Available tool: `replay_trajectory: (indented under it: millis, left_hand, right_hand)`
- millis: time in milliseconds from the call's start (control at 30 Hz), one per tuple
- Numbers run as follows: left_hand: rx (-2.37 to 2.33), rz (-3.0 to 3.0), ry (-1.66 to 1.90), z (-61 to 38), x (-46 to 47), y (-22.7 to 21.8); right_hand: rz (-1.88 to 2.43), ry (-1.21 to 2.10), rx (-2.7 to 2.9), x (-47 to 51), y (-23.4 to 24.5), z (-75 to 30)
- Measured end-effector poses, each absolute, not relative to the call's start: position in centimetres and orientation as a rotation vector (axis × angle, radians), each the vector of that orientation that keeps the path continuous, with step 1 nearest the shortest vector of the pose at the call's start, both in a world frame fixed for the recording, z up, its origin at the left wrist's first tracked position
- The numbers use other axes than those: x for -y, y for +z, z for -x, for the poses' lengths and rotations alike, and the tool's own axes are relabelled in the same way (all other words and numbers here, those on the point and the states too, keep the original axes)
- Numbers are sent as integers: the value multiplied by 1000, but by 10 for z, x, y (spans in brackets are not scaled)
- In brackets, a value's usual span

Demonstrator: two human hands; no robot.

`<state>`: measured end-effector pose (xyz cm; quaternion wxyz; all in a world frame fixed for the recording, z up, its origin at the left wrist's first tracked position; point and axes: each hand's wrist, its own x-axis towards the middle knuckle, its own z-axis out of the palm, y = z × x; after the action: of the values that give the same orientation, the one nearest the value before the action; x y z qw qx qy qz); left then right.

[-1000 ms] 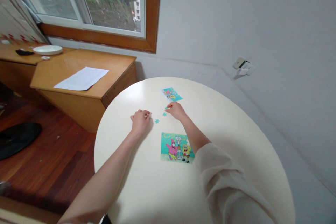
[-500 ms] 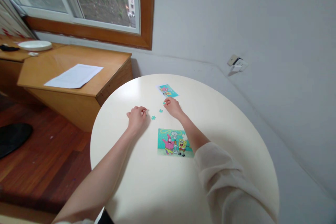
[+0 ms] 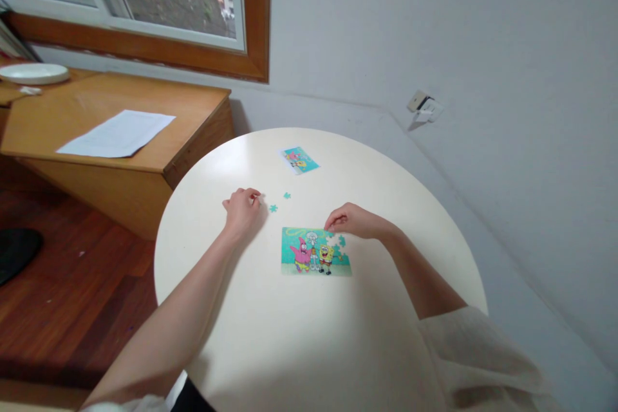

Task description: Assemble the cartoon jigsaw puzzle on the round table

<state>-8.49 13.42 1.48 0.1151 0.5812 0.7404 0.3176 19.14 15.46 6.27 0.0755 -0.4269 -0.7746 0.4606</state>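
Observation:
A cartoon jigsaw puzzle (image 3: 302, 261) lies on the round white table (image 3: 270, 335), with a gap in its upper right part where white shows through. At its upper right edge is my right hand (image 3: 355, 220), fingertips pinched together over a puzzle piece they mostly cover. My left hand (image 3: 243, 211) rests on the table to the upper left, its fingers curled and closed around a small puzzle piece at the tips. Two loose teal pieces, one nearer (image 3: 273, 208) and one farther (image 3: 287, 196), lie just right of the left hand.
A small picture card (image 3: 300, 159) with the same cartoon lies near the far table edge. To the left stands a wooden desk (image 3: 193, 100) bearing a paper sheet (image 3: 116, 133) and a white plate (image 3: 36, 73). A wall socket (image 3: 425, 106) is at the right.
My right hand has moved from beside the picture card toward me, to the puzzle's upper right edge. My left hand stays in about the same place. The view has shifted slightly.

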Motion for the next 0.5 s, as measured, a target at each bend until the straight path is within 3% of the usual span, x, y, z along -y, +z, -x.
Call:
replay_trajectory:
  millis: [500]
  left_hand:
    - [-2199, -1704, 906, 87, -136, 11]
  right_hand:
    - [1355, 1313, 2223, -140, 43, -196]
